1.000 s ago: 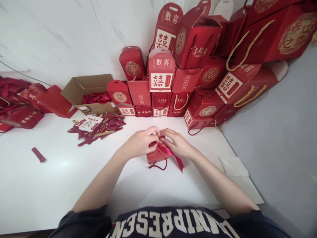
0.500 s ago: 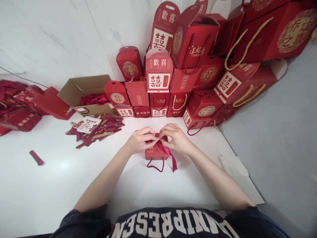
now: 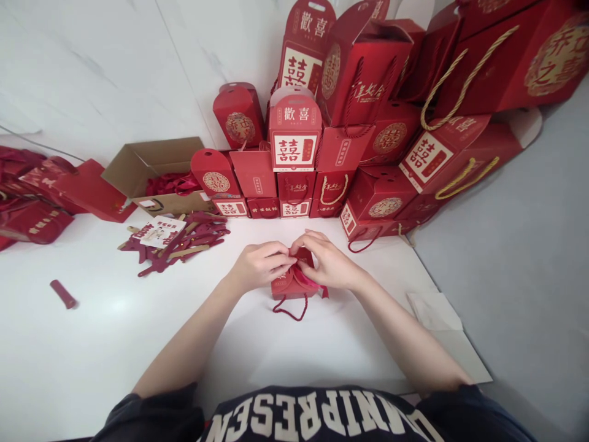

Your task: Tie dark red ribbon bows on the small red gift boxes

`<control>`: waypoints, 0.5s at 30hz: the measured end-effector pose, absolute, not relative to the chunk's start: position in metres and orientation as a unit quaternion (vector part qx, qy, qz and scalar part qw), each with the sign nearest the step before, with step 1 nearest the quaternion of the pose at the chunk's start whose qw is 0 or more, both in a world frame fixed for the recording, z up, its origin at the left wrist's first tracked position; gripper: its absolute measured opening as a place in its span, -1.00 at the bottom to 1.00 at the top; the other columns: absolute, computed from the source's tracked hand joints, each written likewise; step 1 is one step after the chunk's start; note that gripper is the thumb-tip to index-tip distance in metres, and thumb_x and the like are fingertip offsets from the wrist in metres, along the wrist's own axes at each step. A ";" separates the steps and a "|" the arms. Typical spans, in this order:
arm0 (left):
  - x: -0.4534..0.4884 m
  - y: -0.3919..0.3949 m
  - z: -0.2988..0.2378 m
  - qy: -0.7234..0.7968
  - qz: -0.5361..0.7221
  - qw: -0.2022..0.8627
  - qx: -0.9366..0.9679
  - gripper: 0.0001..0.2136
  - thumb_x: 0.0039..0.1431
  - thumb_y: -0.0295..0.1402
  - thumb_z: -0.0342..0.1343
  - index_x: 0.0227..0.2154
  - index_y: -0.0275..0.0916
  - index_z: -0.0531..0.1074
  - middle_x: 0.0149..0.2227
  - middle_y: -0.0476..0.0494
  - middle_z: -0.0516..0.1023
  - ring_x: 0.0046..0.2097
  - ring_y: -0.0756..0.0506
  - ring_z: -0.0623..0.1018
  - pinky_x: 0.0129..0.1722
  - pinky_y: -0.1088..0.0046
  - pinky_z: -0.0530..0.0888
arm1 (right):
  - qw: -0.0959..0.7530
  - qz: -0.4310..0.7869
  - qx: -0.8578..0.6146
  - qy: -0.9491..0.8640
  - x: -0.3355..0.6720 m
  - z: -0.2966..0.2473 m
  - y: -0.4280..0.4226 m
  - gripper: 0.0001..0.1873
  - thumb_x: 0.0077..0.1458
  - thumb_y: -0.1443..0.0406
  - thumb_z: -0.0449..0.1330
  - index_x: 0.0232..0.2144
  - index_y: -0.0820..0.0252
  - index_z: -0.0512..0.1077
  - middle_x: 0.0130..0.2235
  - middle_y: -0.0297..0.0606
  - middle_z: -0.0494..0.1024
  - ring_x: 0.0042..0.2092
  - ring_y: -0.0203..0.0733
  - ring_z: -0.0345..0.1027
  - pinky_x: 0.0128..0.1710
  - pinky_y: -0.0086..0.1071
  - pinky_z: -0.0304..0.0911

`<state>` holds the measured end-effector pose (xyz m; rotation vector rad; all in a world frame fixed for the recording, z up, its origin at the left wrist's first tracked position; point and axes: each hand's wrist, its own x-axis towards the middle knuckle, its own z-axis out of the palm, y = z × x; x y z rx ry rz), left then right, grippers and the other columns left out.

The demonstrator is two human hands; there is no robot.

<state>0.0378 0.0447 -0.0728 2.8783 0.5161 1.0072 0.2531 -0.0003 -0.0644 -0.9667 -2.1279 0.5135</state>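
Observation:
A small red gift box (image 3: 291, 287) stands on the white table in front of me, its dark red rope handle (image 3: 294, 314) drooping toward me. On its top a shiny red ribbon (image 3: 309, 277) is pinched by both hands. My left hand (image 3: 263, 265) comes in from the left, fingertips closed on the ribbon at the box top. From the right, my right hand (image 3: 326, 261) curls over the box with thumb and fingers drawn together on the ribbon. The fingers hide the ribbon's middle, so I cannot tell whether it is knotted.
Stacked red gift boxes (image 3: 297, 147) rise against the wall. A cardboard box (image 3: 177, 202) holds red ribbons. Before it lies a pile of dark red pieces (image 3: 193, 239) with a white card (image 3: 162, 232). A dark red strip (image 3: 63, 294) lies left; white paper (image 3: 435, 311) lies right.
The ribbon's long tail, which hung down past the box's right front, is now drawn up close to the box under my right hand. Both hands stay at the box top.

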 end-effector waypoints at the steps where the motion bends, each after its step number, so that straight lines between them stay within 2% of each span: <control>1: 0.038 0.044 -0.073 0.160 0.321 0.021 0.933 -0.91 0.17 -0.43 0.13 -0.30 -0.16 0.51 -0.31 -0.04 0.58 -0.33 0.03 0.55 -0.35 0.54 0.41 | 0.361 0.207 -0.371 -0.830 0.253 -0.064 -0.001 -0.74 0.00 0.48 0.08 -0.24 0.11 0.28 -0.24 -0.33 0.49 -0.19 -0.19 0.37 0.21 -0.05 0.03; 5: 0.039 0.044 -0.076 0.150 0.321 0.034 0.935 -0.91 0.18 -0.43 0.12 -0.29 -0.17 0.50 -0.31 -0.03 0.59 -0.32 0.04 0.56 -0.32 0.55 0.42 | 0.366 0.185 -0.386 -0.827 0.252 -0.062 -0.002 -0.76 -0.03 0.50 0.07 -0.30 0.12 0.27 -0.32 -0.35 0.45 -0.26 -0.20 0.32 0.19 -0.08 0.03; 9: 0.039 0.045 -0.077 0.141 0.328 0.016 0.934 -0.91 0.18 -0.43 0.13 -0.27 -0.18 0.50 -0.31 -0.03 0.60 -0.32 0.04 0.56 -0.32 0.55 0.43 | 0.359 0.209 -0.372 -0.830 0.252 -0.061 -0.002 -0.74 -0.03 0.49 0.08 -0.27 0.12 0.26 -0.27 -0.30 0.45 -0.22 -0.15 0.31 0.09 -0.11 0.13; 12: 0.038 0.045 -0.075 0.140 0.340 0.002 0.930 -0.93 0.17 -0.42 0.14 -0.30 -0.19 0.51 -0.38 0.00 0.59 -0.38 0.06 0.55 -0.36 0.56 0.41 | 0.358 0.196 -0.381 -0.830 0.254 -0.061 -0.001 -0.77 -0.03 0.50 0.07 -0.31 0.12 0.26 -0.33 -0.32 0.41 -0.27 -0.17 0.29 0.08 -0.12 0.13; 15: 0.038 0.045 -0.074 0.146 0.340 -0.011 0.929 -0.94 0.17 -0.40 0.15 -0.33 -0.18 0.52 -0.48 0.04 0.55 -0.46 0.08 0.51 -0.42 0.55 0.37 | 0.364 0.173 -0.409 -0.819 0.257 -0.060 -0.001 -0.76 -0.05 0.50 0.09 -0.32 0.12 0.27 -0.33 -0.29 0.39 -0.22 -0.13 0.28 0.09 -0.11 0.12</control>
